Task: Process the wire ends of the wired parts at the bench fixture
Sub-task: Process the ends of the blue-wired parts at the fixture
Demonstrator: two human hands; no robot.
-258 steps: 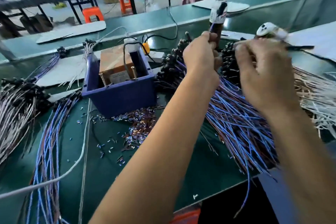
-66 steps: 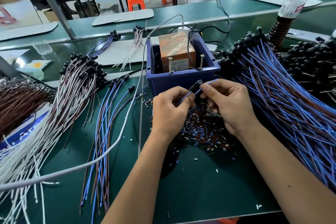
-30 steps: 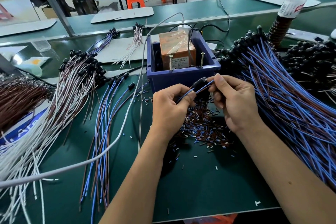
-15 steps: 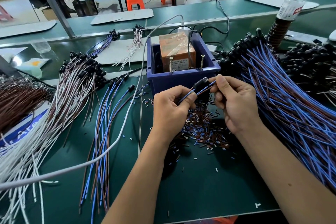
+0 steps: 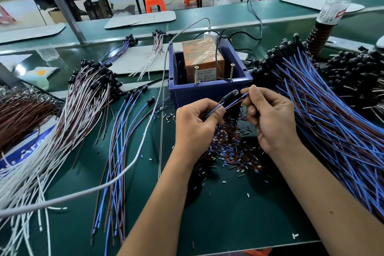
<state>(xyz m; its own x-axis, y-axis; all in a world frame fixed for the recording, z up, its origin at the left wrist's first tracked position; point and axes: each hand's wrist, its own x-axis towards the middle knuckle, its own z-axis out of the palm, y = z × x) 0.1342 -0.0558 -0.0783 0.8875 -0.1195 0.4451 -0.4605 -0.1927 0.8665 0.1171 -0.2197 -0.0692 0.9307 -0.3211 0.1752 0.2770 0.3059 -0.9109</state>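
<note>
Both hands work just in front of the blue box (image 5: 209,91) at bench centre. Left hand (image 5: 195,124) pinches the blue and brown wires low down; right hand (image 5: 268,116) pinches the same wires near their free ends, at 2 o'clock from the left. The wired part (image 5: 229,96), black-bodied with a clear tip, sits between the two grips, angled toward the box's two upright screws (image 5: 231,71). Cut insulation scraps (image 5: 230,143) litter the bench (image 5: 228,214) below.

Risk, as I judge it: the thin ends may splay or slip from the right pinch, missing the screws. The loose bundle (image 5: 332,114) at 3 o'clock could snag the wrist.
</note>
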